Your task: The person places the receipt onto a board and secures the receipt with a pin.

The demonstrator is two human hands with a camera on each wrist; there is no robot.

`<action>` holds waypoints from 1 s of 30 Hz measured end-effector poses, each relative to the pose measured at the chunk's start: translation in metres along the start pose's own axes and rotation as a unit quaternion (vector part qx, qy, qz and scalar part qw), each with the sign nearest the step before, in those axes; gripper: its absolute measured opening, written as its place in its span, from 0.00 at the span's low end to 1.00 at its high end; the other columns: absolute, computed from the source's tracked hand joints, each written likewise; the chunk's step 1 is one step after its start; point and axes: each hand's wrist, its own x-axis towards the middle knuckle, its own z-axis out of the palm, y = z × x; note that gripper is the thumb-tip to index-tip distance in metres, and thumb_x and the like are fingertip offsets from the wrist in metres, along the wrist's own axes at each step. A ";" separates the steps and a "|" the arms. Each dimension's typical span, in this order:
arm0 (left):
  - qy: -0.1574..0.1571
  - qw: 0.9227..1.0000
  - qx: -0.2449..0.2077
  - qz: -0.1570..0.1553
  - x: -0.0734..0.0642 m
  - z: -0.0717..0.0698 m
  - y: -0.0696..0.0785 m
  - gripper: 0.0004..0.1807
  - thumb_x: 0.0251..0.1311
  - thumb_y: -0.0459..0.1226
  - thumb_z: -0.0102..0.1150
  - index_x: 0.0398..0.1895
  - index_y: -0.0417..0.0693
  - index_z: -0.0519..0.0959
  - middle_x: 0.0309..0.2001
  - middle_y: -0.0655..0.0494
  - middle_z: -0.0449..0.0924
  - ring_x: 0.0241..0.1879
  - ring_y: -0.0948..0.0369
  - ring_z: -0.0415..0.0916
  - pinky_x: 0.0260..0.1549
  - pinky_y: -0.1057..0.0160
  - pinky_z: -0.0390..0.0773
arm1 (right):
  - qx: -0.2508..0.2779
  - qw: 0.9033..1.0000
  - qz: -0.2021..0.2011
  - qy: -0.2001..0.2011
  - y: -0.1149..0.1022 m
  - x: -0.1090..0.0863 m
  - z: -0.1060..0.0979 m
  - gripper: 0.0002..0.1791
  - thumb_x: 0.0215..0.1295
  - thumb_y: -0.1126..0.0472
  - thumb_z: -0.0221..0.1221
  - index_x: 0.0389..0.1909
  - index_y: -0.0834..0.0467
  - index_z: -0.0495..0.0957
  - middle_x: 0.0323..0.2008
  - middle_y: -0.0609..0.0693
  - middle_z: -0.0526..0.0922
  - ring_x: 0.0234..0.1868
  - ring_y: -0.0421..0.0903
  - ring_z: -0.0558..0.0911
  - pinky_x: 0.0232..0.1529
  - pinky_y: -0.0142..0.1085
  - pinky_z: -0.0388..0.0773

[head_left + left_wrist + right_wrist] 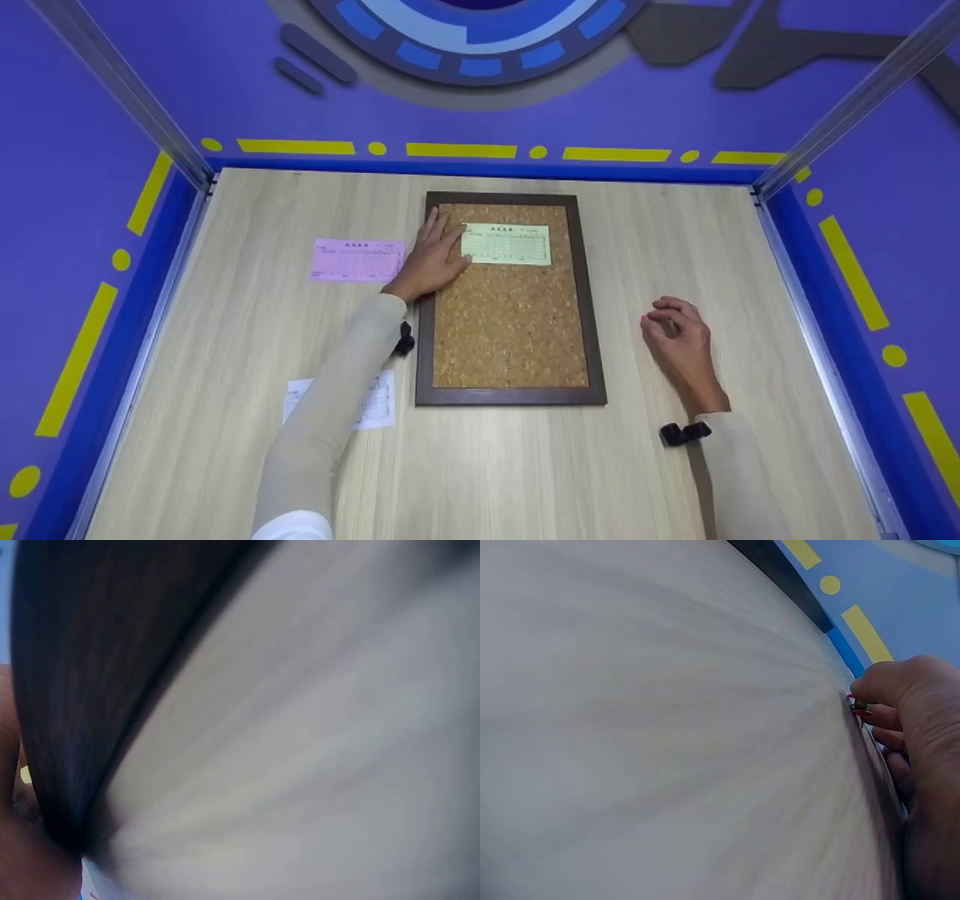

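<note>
**Left hand spread on corkboard, right hand pinching small pink item**

Head view: I have the corkboard (510, 330) flat on the wood-grain tabletop (487, 472), near the middle, long sides running away from the wearer. Its frame (510, 396) is dark brown. A pale green printed slip (506, 245) lies on the upper part of the cork.

Left hand (427, 261): laid across the frame's left side, fingers (433, 225) extended and apart, index and thumb tips at the slip's left edge. Nothing is gripped.

Right hand (684, 341): off to the right of the board, apart from it. Thumb and index are brought together on a small pink item (643, 319); the other fingers are bent. My right wrist feed also shows green-and-red bits (861, 708) at the fingertips, too small for me to identify; whether they are held, I cannot tell.

Left of the board lies a pink printed slip (356, 260), one end just beside the left hand. Nearer the wearer, a white printed slip (379, 401) is partly hidden under the left sleeve (322, 420).

Left wrist feed: blurred, mostly dark frame and pale tabletop.
</note>
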 end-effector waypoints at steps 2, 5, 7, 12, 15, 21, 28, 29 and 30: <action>0.000 1.000 -0.003 0.001 0.001 0.001 0.001 0.40 0.79 0.52 0.57 0.87 0.46 0.62 0.91 0.42 0.40 0.90 0.46 0.25 0.86 0.44 0.39 | -0.005 1.000 0.004 0.000 -0.001 -0.001 -0.001 0.03 0.68 0.71 0.74 0.40 0.66 0.90 0.59 0.62 0.85 0.68 0.57 0.78 0.68 0.22 0.68; 0.001 1.000 -0.007 0.005 0.002 0.002 0.003 0.40 0.79 0.52 0.57 0.87 0.45 0.63 0.91 0.42 0.40 0.90 0.46 0.26 0.86 0.45 0.39 | -0.013 1.000 0.007 0.001 -0.002 -0.002 -0.002 0.03 0.67 0.72 0.74 0.39 0.66 0.90 0.58 0.62 0.84 0.67 0.56 0.78 0.68 0.21 0.69; 0.001 1.000 -0.006 0.009 0.004 0.003 0.004 0.40 0.79 0.52 0.57 0.87 0.44 0.63 0.90 0.41 0.40 0.90 0.46 0.25 0.86 0.45 0.38 | -0.013 1.000 0.007 0.000 -0.002 -0.002 -0.002 0.03 0.67 0.72 0.74 0.38 0.66 0.89 0.58 0.61 0.84 0.67 0.56 0.78 0.67 0.21 0.70; 0.001 1.000 0.001 0.016 0.006 0.004 0.004 0.40 0.78 0.51 0.58 0.87 0.43 0.63 0.90 0.39 0.41 0.90 0.45 0.26 0.86 0.45 0.36 | 0.001 1.000 0.015 -0.005 -0.001 -0.002 0.000 0.02 0.67 0.73 0.74 0.37 0.65 0.89 0.59 0.60 0.84 0.68 0.54 0.77 0.68 0.22 0.71; -0.005 1.000 0.009 0.019 0.007 0.004 0.005 0.40 0.79 0.51 0.57 0.87 0.43 0.62 0.90 0.38 0.41 0.89 0.44 0.25 0.86 0.45 0.34 | 0.009 0.999 0.030 -0.004 -0.001 -0.003 0.000 0.02 0.68 0.72 0.73 0.37 0.66 0.89 0.60 0.59 0.83 0.69 0.54 0.76 0.68 0.22 0.72; -0.023 0.999 0.018 0.016 0.006 0.002 0.007 0.40 0.83 0.53 0.53 0.89 0.45 0.58 0.90 0.38 0.37 0.89 0.45 0.22 0.86 0.46 0.32 | 0.018 0.999 0.039 0.002 -0.016 -0.004 0.003 0.03 0.70 0.75 0.70 0.38 0.73 0.86 0.61 0.65 0.81 0.70 0.59 0.75 0.68 0.23 0.72; -0.028 1.000 0.011 0.007 0.005 0.001 0.008 0.41 0.83 0.54 0.51 0.89 0.46 0.57 0.91 0.40 0.35 0.89 0.46 0.21 0.86 0.45 0.32 | 0.013 0.999 0.048 0.001 -0.031 -0.005 0.002 0.03 0.71 0.76 0.69 0.38 0.75 0.85 0.61 0.68 0.80 0.70 0.61 0.75 0.70 0.26 0.73; -0.027 1.000 0.010 0.008 0.004 0.001 0.007 0.41 0.83 0.54 0.51 0.89 0.46 0.57 0.91 0.40 0.35 0.89 0.46 0.21 0.86 0.45 0.32 | 0.013 0.999 0.049 0.001 -0.028 -0.004 0.002 0.03 0.71 0.76 0.69 0.38 0.74 0.86 0.61 0.67 0.80 0.70 0.60 0.75 0.70 0.26 0.73; -0.025 1.000 0.009 0.009 0.004 0.001 0.007 0.41 0.83 0.54 0.51 0.89 0.46 0.57 0.91 0.41 0.35 0.89 0.46 0.22 0.86 0.45 0.32 | 0.016 0.999 0.051 0.002 -0.024 -0.004 0.002 0.02 0.71 0.75 0.70 0.38 0.73 0.86 0.61 0.65 0.80 0.70 0.58 0.75 0.69 0.26 0.74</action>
